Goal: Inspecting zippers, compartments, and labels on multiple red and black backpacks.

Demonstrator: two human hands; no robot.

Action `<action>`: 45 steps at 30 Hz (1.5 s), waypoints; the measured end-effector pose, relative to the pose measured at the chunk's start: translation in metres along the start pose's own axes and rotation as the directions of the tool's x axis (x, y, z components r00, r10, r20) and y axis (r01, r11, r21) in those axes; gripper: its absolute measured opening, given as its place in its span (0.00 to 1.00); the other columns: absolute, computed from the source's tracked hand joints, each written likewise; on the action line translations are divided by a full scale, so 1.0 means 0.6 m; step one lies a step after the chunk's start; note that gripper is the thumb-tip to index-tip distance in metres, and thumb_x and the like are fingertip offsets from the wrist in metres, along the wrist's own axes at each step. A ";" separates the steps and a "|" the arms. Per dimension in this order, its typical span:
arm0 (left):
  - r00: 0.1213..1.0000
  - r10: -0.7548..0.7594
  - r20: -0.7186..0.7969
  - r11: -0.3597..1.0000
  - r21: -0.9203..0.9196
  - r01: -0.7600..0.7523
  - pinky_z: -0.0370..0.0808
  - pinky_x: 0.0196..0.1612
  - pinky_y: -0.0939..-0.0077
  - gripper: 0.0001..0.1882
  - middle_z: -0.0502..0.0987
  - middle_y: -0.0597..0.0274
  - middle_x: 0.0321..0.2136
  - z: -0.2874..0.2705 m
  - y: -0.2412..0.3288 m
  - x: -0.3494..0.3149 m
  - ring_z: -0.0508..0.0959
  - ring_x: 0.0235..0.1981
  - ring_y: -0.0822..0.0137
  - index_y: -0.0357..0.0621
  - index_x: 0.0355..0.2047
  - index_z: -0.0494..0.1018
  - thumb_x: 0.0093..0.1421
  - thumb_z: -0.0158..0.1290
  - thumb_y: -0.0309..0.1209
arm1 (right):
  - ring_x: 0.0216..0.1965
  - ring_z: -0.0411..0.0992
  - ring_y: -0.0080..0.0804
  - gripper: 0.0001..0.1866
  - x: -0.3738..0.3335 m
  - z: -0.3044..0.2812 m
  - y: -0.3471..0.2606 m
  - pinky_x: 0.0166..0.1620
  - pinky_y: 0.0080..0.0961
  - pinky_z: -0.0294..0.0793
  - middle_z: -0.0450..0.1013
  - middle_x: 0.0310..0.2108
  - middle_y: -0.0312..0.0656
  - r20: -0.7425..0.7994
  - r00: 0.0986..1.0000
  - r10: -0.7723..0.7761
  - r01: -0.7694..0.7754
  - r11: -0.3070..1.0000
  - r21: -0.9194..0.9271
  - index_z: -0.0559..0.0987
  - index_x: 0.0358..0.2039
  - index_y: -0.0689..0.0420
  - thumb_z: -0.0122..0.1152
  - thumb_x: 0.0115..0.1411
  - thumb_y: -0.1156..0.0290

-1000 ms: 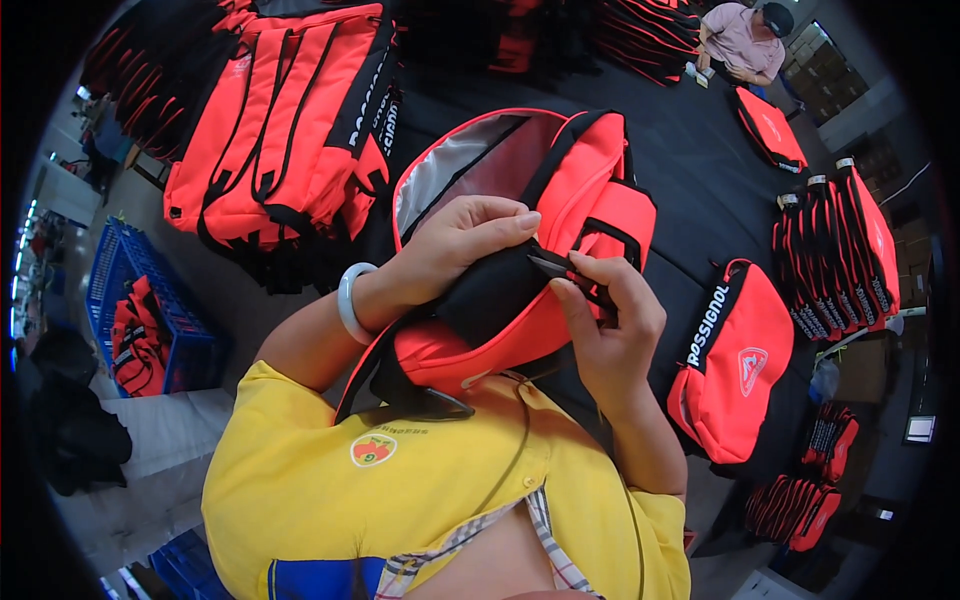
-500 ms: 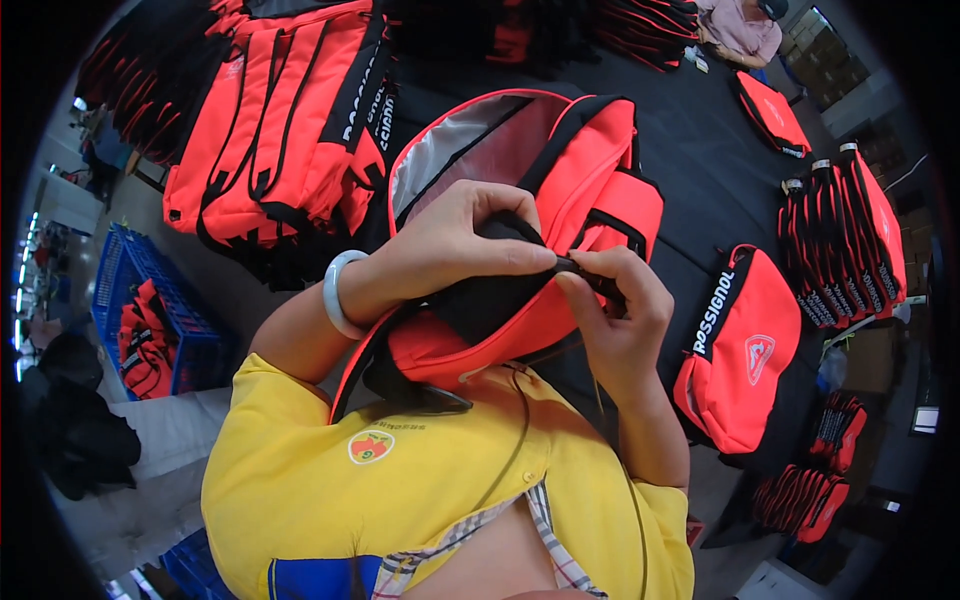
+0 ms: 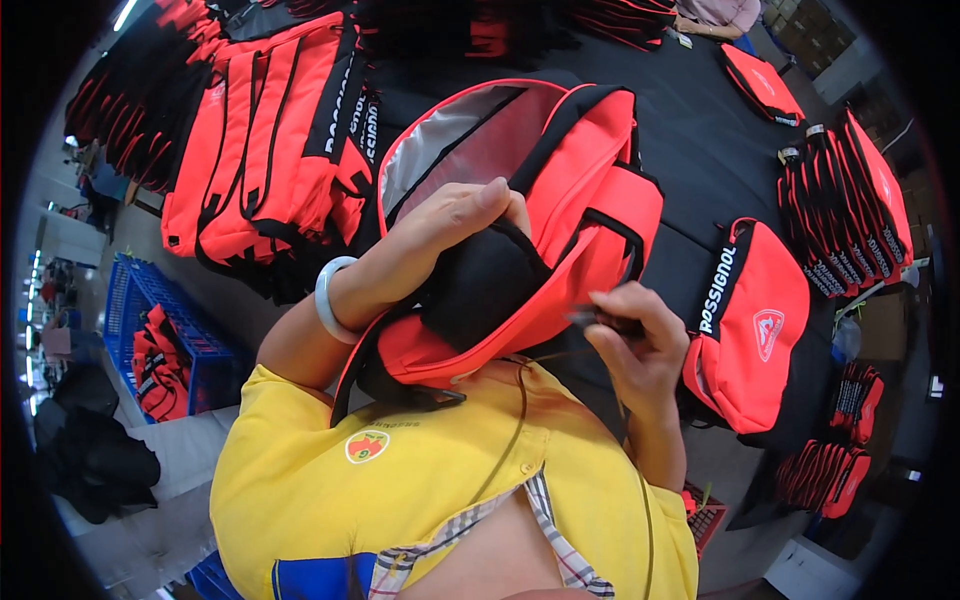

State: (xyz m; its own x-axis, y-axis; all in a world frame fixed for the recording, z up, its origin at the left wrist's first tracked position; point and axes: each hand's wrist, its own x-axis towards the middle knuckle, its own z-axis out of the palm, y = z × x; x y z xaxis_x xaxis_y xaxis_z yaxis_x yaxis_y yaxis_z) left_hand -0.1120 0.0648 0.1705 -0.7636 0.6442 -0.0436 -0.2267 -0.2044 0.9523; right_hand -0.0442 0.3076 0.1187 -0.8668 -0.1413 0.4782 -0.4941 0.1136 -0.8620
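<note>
An open red and black backpack (image 3: 600, 200) with a silver lining lies across my lap and the table's edge. My left hand (image 3: 465, 215) is at its opening, thumb raised and fingers curled over the black fabric, their tips partly hidden. Right of the bag, my right hand (image 3: 640, 345) is closed round a small dark tool (image 3: 588, 317) with a pointed tip, probably thread snips. The tool is apart from the fabric and slightly blurred. A thin brown cord (image 3: 522, 420) hangs down over my yellow shirt, and another strand shows beneath the right hand.
Stacked red backpacks (image 3: 255, 140) lie at the left of the black table (image 3: 700, 140). A red pouch (image 3: 750, 330) lies to the right, with a row of pouches (image 3: 845, 215) beyond it. A blue crate (image 3: 190, 340) holds red pieces. Another person's arm (image 3: 710, 25) shows at the far edge.
My right hand has drawn away from my left thumb, down and to the right, with the dark tool. My left thumb has lifted off the spot it was pinching. The view has shifted slightly.
</note>
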 end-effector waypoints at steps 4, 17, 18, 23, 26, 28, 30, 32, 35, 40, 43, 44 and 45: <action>0.990 0.129 0.051 0.982 0.132 -0.135 0.64 0.32 0.90 0.17 0.71 0.75 0.25 -0.003 -0.009 0.012 0.67 0.27 0.86 0.39 0.30 0.72 0.69 0.45 0.40 | 0.23 0.71 0.29 0.15 0.031 0.037 -0.009 0.26 0.21 0.67 0.73 0.23 0.41 -0.064 0.994 -0.086 0.076 0.986 -0.151 0.79 0.35 0.63 0.72 0.46 0.80; 0.999 -0.053 -0.004 0.998 -0.018 0.053 0.59 0.27 0.91 0.11 0.66 0.78 0.22 0.017 -0.008 0.009 0.63 0.24 0.88 0.41 0.26 0.69 0.64 0.50 0.33 | 0.23 0.72 0.30 0.12 0.030 0.030 -0.013 0.26 0.22 0.69 0.73 0.23 0.41 -0.056 0.996 -0.072 0.061 0.983 -0.175 0.78 0.33 0.63 0.71 0.47 0.79; 0.999 -0.044 0.005 0.999 -0.019 0.044 0.58 0.27 0.91 0.11 0.65 0.78 0.22 0.017 -0.008 0.009 0.63 0.24 0.88 0.42 0.26 0.68 0.64 0.50 0.34 | 0.23 0.72 0.28 0.12 0.026 0.015 -0.011 0.25 0.21 0.68 0.73 0.23 0.40 -0.027 0.998 -0.057 0.054 0.994 -0.096 0.79 0.33 0.62 0.71 0.47 0.80; 0.999 -0.035 -0.006 0.999 0.033 0.036 0.57 0.28 0.90 0.11 0.64 0.78 0.22 0.003 -0.007 0.006 0.62 0.24 0.88 0.42 0.26 0.68 0.63 0.52 0.34 | 0.47 0.71 0.35 0.33 -0.018 -0.151 0.001 0.46 0.28 0.66 0.74 0.42 0.48 0.362 0.924 0.119 -0.167 0.981 0.103 0.77 0.44 0.66 0.69 0.46 0.51; 0.996 -0.085 -0.011 0.993 0.081 0.086 0.58 0.28 0.90 0.11 0.65 0.78 0.21 0.016 0.005 0.009 0.63 0.25 0.88 0.42 0.26 0.68 0.60 0.55 0.34 | 0.59 0.63 0.40 0.54 -0.032 -0.104 0.023 0.57 0.38 0.60 0.62 0.61 0.48 -0.097 0.957 0.274 -0.289 0.930 -0.227 0.56 0.66 0.60 0.72 0.40 0.56; 0.992 -0.126 -0.015 0.982 0.140 0.127 0.61 0.29 0.89 0.11 0.67 0.77 0.22 0.020 0.022 0.015 0.65 0.27 0.87 0.41 0.26 0.69 0.56 0.60 0.32 | 0.60 0.61 0.41 0.56 -0.044 -0.039 0.083 0.59 0.37 0.59 0.60 0.62 0.48 -0.157 0.971 0.182 -0.234 0.869 -0.436 0.50 0.68 0.58 0.71 0.41 0.66; 0.997 -0.053 0.047 0.942 0.335 0.035 0.63 0.30 0.87 0.11 0.68 0.75 0.22 0.007 0.039 0.017 0.67 0.27 0.85 0.40 0.26 0.70 0.55 0.61 0.32 | 0.62 0.60 0.42 0.49 -0.075 -0.019 0.145 0.63 0.38 0.56 0.59 0.62 0.50 -0.153 0.935 0.319 -0.349 0.764 -0.542 0.54 0.66 0.58 0.66 0.43 0.76; 0.987 0.085 0.138 0.668 0.727 -0.159 0.67 0.32 0.83 0.11 0.70 0.71 0.21 -0.023 0.067 0.030 0.70 0.27 0.81 0.38 0.27 0.72 0.53 0.62 0.31 | 0.60 0.61 0.44 0.46 -0.060 -0.092 0.143 0.62 0.38 0.57 0.61 0.60 0.50 -0.199 0.973 0.120 -0.213 0.804 -0.555 0.57 0.64 0.59 0.66 0.44 0.76; 0.933 0.255 0.252 -0.018 0.967 -0.256 0.71 0.43 0.70 0.12 0.74 0.59 0.32 -0.066 0.106 0.061 0.75 0.37 0.62 0.39 0.32 0.74 0.48 0.63 0.28 | 0.55 0.65 0.43 0.39 -0.012 -0.152 0.033 0.58 0.36 0.61 0.66 0.56 0.50 -0.330 0.907 -0.260 -0.004 0.781 -0.625 0.65 0.59 0.63 0.68 0.43 0.74; 0.813 0.454 0.365 -0.254 0.927 -0.274 0.68 0.45 0.65 0.17 0.72 0.59 0.36 0.047 0.017 0.075 0.72 0.39 0.58 0.46 0.38 0.76 0.47 0.64 0.36 | 0.49 0.69 0.40 0.28 0.090 -0.153 -0.125 0.57 0.34 0.64 0.77 0.46 0.42 0.130 0.834 -0.536 0.312 0.265 -0.912 0.76 0.49 0.62 0.70 0.45 0.73; 0.701 0.598 0.387 -0.233 0.922 -0.310 0.67 0.45 0.64 0.16 0.71 0.62 0.34 0.058 -0.086 0.101 0.72 0.38 0.59 0.48 0.38 0.77 0.48 0.62 0.34 | 0.48 0.72 0.35 0.26 0.122 -0.178 -0.139 0.54 0.30 0.70 0.77 0.47 0.39 0.220 0.811 -0.543 0.338 0.127 -0.933 0.77 0.50 0.57 0.70 0.48 0.76; 0.628 0.657 0.418 -0.251 0.906 -0.341 0.66 0.44 0.64 0.15 0.71 0.63 0.32 0.065 -0.101 0.109 0.71 0.37 0.60 0.49 0.39 0.78 0.49 0.61 0.33 | 0.46 0.74 0.36 0.25 0.140 -0.190 -0.124 0.52 0.29 0.71 0.77 0.46 0.39 0.160 0.815 -0.557 0.308 0.182 -0.934 0.77 0.50 0.55 0.68 0.49 0.75; 0.617 0.648 0.446 -0.243 0.889 -0.388 0.66 0.44 0.64 0.15 0.71 0.63 0.32 0.077 -0.103 0.106 0.71 0.37 0.60 0.49 0.39 0.78 0.49 0.61 0.33 | 0.44 0.75 0.37 0.23 0.156 -0.205 -0.107 0.50 0.28 0.73 0.77 0.46 0.40 0.093 0.817 -0.569 0.269 0.233 -0.934 0.78 0.50 0.52 0.67 0.51 0.75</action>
State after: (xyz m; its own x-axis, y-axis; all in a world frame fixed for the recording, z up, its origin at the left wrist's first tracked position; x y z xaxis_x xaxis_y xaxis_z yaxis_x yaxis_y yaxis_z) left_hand -0.1189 0.1524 0.1229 -0.3486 0.5940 0.7250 0.8887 0.4552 0.0544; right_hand -0.1019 0.4082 0.2398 -0.4206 -0.2715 0.8657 -0.4115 0.9075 0.0847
